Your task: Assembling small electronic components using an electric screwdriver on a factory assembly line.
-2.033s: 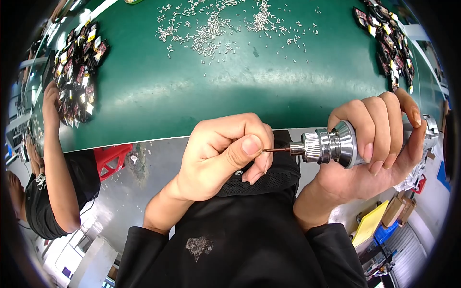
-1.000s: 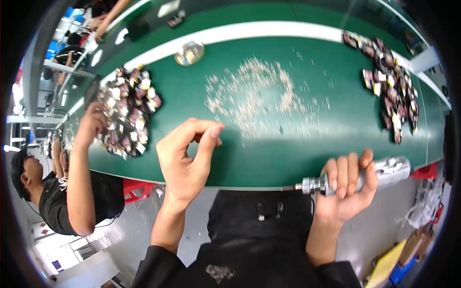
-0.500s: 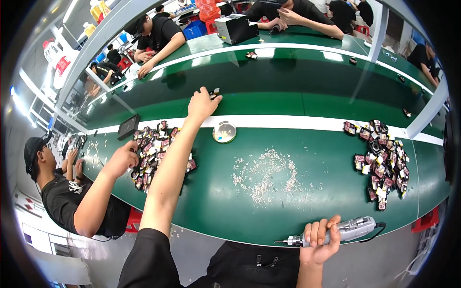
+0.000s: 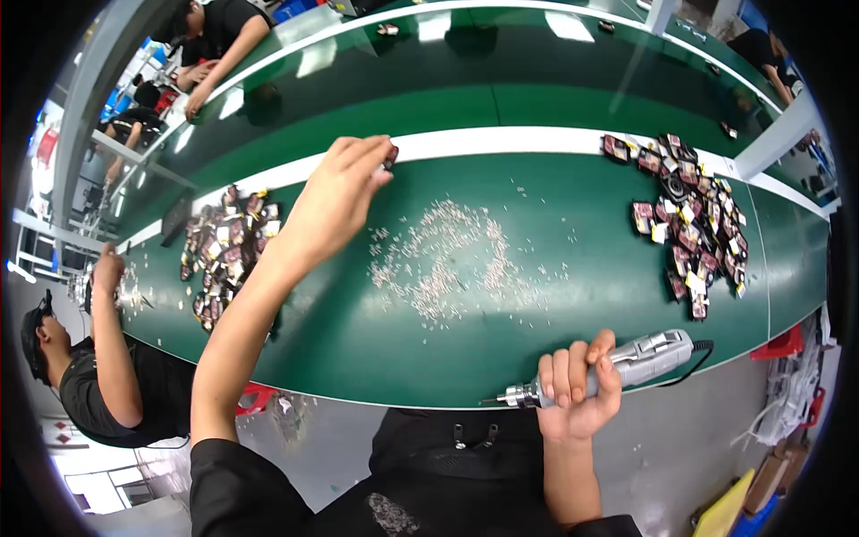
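At table's edge (image 4: 385, 404), right fingers (image 4: 561, 374) hold a screwdriver (image 4: 658, 355).

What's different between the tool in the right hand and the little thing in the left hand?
The tool is silvery grey; the little thing is dark with some red. The tool is long, jutting from both sides of the right hand; the little thing barely shows beyond the left hand. Both are held, one per hand.

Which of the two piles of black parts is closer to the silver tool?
The right pile; the left pile lies farther from the silver tool, partly behind the left forearm.
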The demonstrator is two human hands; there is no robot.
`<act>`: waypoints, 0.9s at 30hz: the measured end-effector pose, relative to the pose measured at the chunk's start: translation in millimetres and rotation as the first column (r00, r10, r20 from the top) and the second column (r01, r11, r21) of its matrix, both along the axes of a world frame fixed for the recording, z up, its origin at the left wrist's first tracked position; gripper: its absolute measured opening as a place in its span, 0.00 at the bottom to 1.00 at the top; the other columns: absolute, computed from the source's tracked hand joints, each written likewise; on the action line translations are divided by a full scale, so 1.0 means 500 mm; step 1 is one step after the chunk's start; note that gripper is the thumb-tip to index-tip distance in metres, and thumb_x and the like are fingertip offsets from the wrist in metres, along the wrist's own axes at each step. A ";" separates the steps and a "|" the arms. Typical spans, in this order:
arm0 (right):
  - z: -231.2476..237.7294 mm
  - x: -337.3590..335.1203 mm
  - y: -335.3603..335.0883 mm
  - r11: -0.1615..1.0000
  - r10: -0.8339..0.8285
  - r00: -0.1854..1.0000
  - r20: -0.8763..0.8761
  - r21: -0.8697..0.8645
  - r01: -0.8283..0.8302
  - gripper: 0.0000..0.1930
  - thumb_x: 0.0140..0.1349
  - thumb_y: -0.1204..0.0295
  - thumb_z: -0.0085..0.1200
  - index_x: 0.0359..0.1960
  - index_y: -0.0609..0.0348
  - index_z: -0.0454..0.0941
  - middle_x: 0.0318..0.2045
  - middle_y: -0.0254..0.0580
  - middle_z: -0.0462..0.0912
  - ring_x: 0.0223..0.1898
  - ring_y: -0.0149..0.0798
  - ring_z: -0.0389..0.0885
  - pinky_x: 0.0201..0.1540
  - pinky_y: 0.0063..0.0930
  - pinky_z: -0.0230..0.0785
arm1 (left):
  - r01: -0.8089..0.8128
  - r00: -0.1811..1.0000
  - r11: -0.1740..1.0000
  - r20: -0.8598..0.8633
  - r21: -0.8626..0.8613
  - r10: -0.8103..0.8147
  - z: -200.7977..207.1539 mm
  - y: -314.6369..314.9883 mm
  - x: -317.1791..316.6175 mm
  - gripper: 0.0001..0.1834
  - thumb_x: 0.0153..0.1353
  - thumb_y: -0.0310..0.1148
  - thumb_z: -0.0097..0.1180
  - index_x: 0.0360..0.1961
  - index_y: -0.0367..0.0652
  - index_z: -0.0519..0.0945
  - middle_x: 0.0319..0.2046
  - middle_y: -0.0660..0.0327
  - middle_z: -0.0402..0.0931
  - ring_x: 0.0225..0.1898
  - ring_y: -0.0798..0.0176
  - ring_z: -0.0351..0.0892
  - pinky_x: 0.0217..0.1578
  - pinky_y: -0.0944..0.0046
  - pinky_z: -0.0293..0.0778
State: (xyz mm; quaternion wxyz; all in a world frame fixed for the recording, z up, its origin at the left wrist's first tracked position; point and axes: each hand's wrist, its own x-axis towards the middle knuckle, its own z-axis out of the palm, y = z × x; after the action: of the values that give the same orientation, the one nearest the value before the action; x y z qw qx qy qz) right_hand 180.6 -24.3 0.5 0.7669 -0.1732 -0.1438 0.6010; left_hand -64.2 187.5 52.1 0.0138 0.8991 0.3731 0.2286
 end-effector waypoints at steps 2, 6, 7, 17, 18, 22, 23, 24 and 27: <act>-0.004 0.006 0.007 1.000 0.025 1.000 -0.010 0.012 -0.025 0.06 0.64 0.69 0.41 0.32 0.55 0.63 0.11 0.30 0.59 0.11 0.28 0.57 0.21 0.26 0.59 | 0.137 0.990 0.988 -0.014 -0.069 -0.138 0.005 -0.139 0.060 0.24 0.48 0.22 0.59 0.50 0.31 0.73 0.52 0.49 0.71 0.50 0.45 0.71 0.50 0.54 0.69; 0.010 0.007 -0.027 0.999 0.039 0.999 -0.008 -0.001 -0.039 0.06 0.64 0.68 0.40 0.32 0.55 0.64 0.10 0.30 0.59 0.10 0.27 0.58 0.21 0.26 0.59 | 0.282 0.959 0.940 0.020 -0.194 -0.283 -0.020 -0.314 0.118 0.29 0.42 0.23 0.63 0.50 0.30 0.72 0.53 0.49 0.70 0.49 0.46 0.70 0.48 0.55 0.71; 0.012 0.009 -0.034 0.999 0.042 0.999 -0.016 0.029 -0.041 0.06 0.64 0.68 0.40 0.32 0.55 0.64 0.10 0.29 0.59 0.10 0.27 0.58 0.21 0.26 0.58 | 0.279 0.960 0.941 0.043 -0.189 -0.276 -0.035 -0.325 0.126 0.30 0.42 0.23 0.63 0.50 0.29 0.72 0.53 0.49 0.70 0.48 0.46 0.70 0.47 0.55 0.72; -0.009 -0.020 -0.089 0.993 0.115 0.993 -0.012 0.015 -0.115 0.05 0.64 0.70 0.39 0.34 0.57 0.66 0.11 0.31 0.62 0.11 0.28 0.60 0.22 0.26 0.61 | 0.239 0.970 0.936 0.098 -0.259 -0.221 -0.046 -0.344 0.141 0.21 0.42 0.17 0.59 0.42 0.30 0.76 0.46 0.52 0.74 0.44 0.50 0.74 0.40 0.58 0.75; -0.008 -0.024 -0.092 0.994 0.106 0.994 0.012 0.004 -0.106 0.05 0.64 0.70 0.39 0.34 0.57 0.66 0.11 0.31 0.61 0.11 0.28 0.60 0.22 0.27 0.61 | 0.233 0.972 0.942 0.083 -0.240 -0.220 -0.045 -0.345 0.143 0.20 0.42 0.17 0.58 0.41 0.30 0.76 0.46 0.53 0.75 0.43 0.51 0.74 0.39 0.59 0.75; -0.002 -0.044 -0.100 0.995 0.069 0.996 0.065 -0.081 -0.063 0.05 0.64 0.71 0.39 0.35 0.57 0.65 0.12 0.32 0.61 0.12 0.29 0.60 0.23 0.27 0.61 | 0.243 0.970 0.969 0.026 -0.047 -0.242 -0.066 -0.340 0.141 0.17 0.41 0.18 0.58 0.37 0.28 0.78 0.41 0.52 0.77 0.37 0.54 0.76 0.29 0.62 0.76; -0.002 -0.050 -0.102 0.993 0.071 0.996 0.061 -0.093 -0.065 0.05 0.64 0.71 0.39 0.35 0.57 0.65 0.12 0.32 0.61 0.12 0.29 0.60 0.23 0.27 0.61 | 0.253 0.967 0.966 -0.010 0.050 -0.253 -0.071 -0.343 0.139 0.17 0.40 0.19 0.59 0.37 0.28 0.78 0.40 0.52 0.77 0.36 0.55 0.77 0.27 0.62 0.76; -0.003 -0.056 -0.102 0.992 0.063 0.996 0.065 -0.116 -0.055 0.05 0.65 0.71 0.39 0.35 0.57 0.65 0.12 0.32 0.61 0.12 0.29 0.61 0.23 0.27 0.61 | 0.251 0.968 0.967 -0.009 0.037 -0.251 -0.075 -0.344 0.138 0.17 0.40 0.19 0.59 0.37 0.28 0.78 0.40 0.52 0.77 0.36 0.55 0.77 0.27 0.62 0.76; -0.007 -0.065 -0.105 0.986 0.064 0.995 0.073 -0.160 -0.052 0.05 0.65 0.70 0.40 0.35 0.57 0.65 0.14 0.32 0.62 0.15 0.30 0.64 0.26 0.28 0.62 | 0.301 0.954 0.938 -0.042 0.175 -0.298 -0.084 -0.340 0.140 0.18 0.39 0.19 0.59 0.35 0.25 0.77 0.38 0.48 0.77 0.34 0.54 0.78 0.24 0.64 0.76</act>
State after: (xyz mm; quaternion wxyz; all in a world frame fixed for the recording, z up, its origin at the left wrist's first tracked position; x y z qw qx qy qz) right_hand 148.3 -76.6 -3.2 0.7267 -0.2522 -0.1306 0.6255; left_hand 5.6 17.4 10.2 -0.0351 0.9446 0.2100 0.2498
